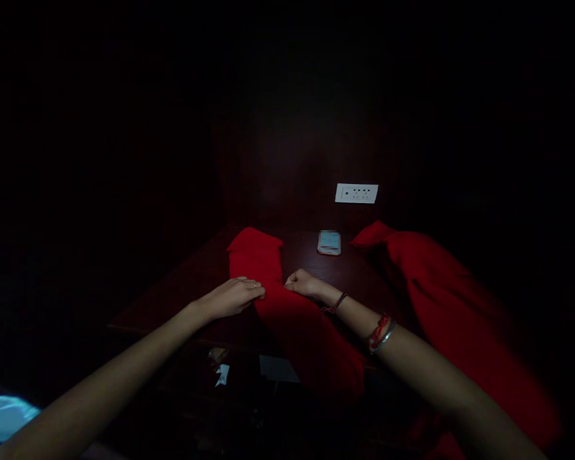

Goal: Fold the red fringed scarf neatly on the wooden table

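A long strip of red cloth (292,319), shaped like a sleeve or a trouser leg, lies over a dark table and hangs past its front edge. My left hand (237,295) has its fingers closed at the strip's left side. Opposite it, my right hand (303,283) pinches the right side in a curled grip. Beyond my hands, the strip's far end rests flat with a pointed, folded tip. A second red length of cloth (441,287) extends along the right, past my right forearm; whether both join is hidden in the dark.
A phone with a lit screen (329,243) lies at the back of the dark table (172,287). Above it, a white socket panel (356,193) is set in the dark back wall. Below the front edge are white scraps (222,375) and a pale flat piece (275,368).
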{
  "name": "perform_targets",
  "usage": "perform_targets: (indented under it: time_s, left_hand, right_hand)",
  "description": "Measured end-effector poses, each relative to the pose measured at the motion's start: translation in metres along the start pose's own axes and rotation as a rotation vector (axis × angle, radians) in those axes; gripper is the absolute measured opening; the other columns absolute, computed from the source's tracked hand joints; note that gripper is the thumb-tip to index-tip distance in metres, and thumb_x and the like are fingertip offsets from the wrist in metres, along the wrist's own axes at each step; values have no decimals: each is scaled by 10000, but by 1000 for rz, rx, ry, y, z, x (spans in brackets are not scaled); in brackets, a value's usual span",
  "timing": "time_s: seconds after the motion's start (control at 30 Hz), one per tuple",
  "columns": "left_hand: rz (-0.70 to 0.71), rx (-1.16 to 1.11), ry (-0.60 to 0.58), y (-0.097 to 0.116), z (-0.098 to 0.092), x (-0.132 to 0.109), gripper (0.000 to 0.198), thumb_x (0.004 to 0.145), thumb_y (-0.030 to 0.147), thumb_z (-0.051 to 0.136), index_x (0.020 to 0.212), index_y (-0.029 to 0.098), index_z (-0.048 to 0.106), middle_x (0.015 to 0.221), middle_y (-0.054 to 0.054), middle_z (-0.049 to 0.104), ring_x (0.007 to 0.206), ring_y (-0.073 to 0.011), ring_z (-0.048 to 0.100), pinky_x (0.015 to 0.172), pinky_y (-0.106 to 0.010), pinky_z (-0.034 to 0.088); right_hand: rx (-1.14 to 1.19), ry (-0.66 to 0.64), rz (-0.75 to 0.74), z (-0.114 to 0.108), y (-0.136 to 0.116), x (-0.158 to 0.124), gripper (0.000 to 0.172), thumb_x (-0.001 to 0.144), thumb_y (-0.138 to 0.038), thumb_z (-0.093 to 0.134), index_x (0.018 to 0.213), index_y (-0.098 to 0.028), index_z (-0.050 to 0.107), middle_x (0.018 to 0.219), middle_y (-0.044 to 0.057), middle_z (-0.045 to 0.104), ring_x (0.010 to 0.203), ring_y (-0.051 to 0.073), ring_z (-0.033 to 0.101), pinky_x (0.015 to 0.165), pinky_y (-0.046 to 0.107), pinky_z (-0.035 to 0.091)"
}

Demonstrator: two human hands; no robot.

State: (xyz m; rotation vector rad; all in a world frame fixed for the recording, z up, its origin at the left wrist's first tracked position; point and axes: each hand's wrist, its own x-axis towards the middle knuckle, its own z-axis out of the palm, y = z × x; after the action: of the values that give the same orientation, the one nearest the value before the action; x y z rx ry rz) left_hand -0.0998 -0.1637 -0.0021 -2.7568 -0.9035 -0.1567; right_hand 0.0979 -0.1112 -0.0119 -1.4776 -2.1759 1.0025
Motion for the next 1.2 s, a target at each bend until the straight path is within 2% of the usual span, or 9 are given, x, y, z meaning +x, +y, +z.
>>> perform_targets:
  time_s: [0.2, 0.37, 0.5, 0.6, 0.7, 0.9, 1.0, 1.07, 1.2]
  left_hand:
    - [-3, -13, 122, -16, 26, 38, 151, 698, 55, 389, 778, 155, 469, 771, -41, 477, 774, -156, 423, 694, -245, 345]
    - [-93, -218, 354, -25, 47, 118, 201, 622, -23, 352, 688, 155, 421, 737, -25, 448, 728, -137, 409, 668, -234, 337]
    - [-28, -361, 364, -18, 59, 162, 203, 578, -32, 354, 628, 158, 405, 705, -11, 438, 678, -123, 406, 618, -218, 332]
    - [-29, -434, 388, -15, 61, 159, 182, 587, -14, 359, 596, 159, 414, 673, 1, 434, 663, -118, 403, 616, -219, 330]
    - [-160, -543, 400, -17, 57, 133, 169, 572, -5, 378, 560, 158, 421, 622, 20, 422, 643, -108, 406, 621, -216, 336]
    - [-874, -1303, 222, -3, 35, 85, 95, 667, 75, 382, 646, 166, 402, 563, 47, 432, 514, -70, 466, 522, -193, 402]
    - [-1042, -1663, 147, 15, 22, 81, 64, 754, 241, 382, 773, 182, 396, 617, 23, 504, 496, -76, 511, 462, -179, 406]
    - [-1111, -1686, 164, 25, 18, 84, 184, 719, 298, 476, 839, 187, 392, 603, 30, 510, 432, -60, 487, 399, -146, 372]
    - [-1221, -1611, 312, 33, 17, 90, 355, 655, 112, 548, 943, 197, 358, 620, 55, 503, 413, -32, 464, 445, -148, 412]
  right_hand:
    - [410, -57, 187, -10, 0, -8, 173, 615, -207, 580, 483, -139, 492, 371, -51, 458, 350, 61, 373, 372, 184, 281]
    - [844, 163, 219, -41, 17, -14, 120, 729, -168, 452, 621, -149, 500, 462, -25, 532, 427, 83, 486, 473, 209, 409]
    - [929, 289, 277, -56, 43, -27, 108, 715, -128, 459, 614, -142, 494, 452, -14, 521, 415, 91, 490, 473, 221, 423]
    - [947, 342, 272, -59, 58, -33, 133, 707, -160, 477, 575, -147, 481, 490, 1, 540, 457, 97, 511, 517, 231, 437]
    - [947, 351, 275, -56, 60, -30, 160, 688, -201, 499, 539, -156, 462, 511, -1, 544, 470, 99, 511, 527, 238, 435]
    - [753, 374, 274, -40, 48, -16, 115, 611, -174, 523, 543, -171, 431, 485, -27, 498, 454, 94, 470, 449, 205, 380]
    - [726, 438, 217, -29, 46, -18, 129, 571, -142, 529, 621, -184, 418, 501, -44, 485, 455, 85, 458, 438, 185, 356]
    - [743, 484, 197, -23, 46, -21, 166, 575, -149, 503, 685, -202, 390, 516, -54, 481, 456, 89, 459, 436, 186, 352]
    - [671, 607, 138, -24, 52, -27, 175, 594, -164, 444, 738, -213, 358, 525, -65, 445, 457, 94, 441, 431, 186, 335]
